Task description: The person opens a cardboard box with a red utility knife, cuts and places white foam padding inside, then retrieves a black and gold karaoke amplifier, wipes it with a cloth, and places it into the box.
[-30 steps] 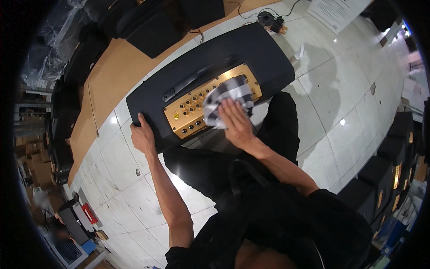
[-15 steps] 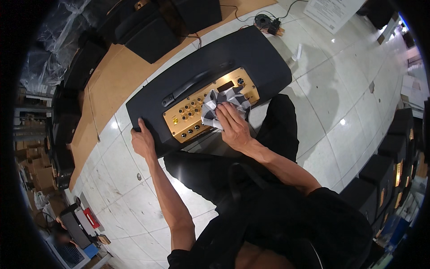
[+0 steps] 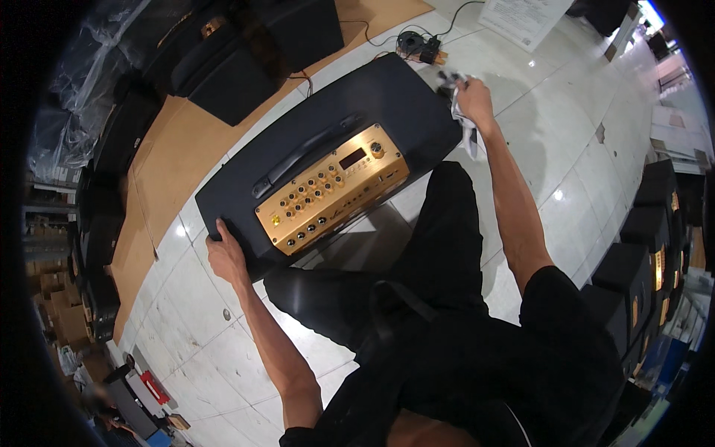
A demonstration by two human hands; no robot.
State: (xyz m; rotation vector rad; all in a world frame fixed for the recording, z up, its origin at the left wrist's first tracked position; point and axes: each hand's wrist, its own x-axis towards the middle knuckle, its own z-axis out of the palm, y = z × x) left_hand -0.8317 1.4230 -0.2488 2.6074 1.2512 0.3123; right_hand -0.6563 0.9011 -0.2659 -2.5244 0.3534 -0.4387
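Note:
A black speaker cabinet (image 3: 406, 100) stands on the floor in front of my legs. Its gold control panel (image 3: 328, 208) is fully in sight, with rows of knobs, a small dark display and sockets. Behind the panel runs a black carrying handle (image 3: 305, 155). My left hand (image 3: 226, 257) grips the cabinet's left end, thumb on the top and fingers down the side. At the right end, my right hand (image 3: 475, 103) is closed on a crumpled grey-and-white cloth (image 3: 465, 123), part of which hangs down by the cabinet's edge.
Black speaker cabinets (image 3: 231, 82) stand on brown board (image 3: 167, 175) at the far left. More cabinets with gold panels (image 3: 622, 276) are stacked at the right. A cable with a round black part (image 3: 410, 43) lies beyond the cabinet, near a printed sheet (image 3: 521, 21). Tiled floor surrounds me.
My right hand has carried the cloth off the gold panel to the cabinet's right end, uncovering the panel. My left hand keeps its grip. The whole view has shifted slightly.

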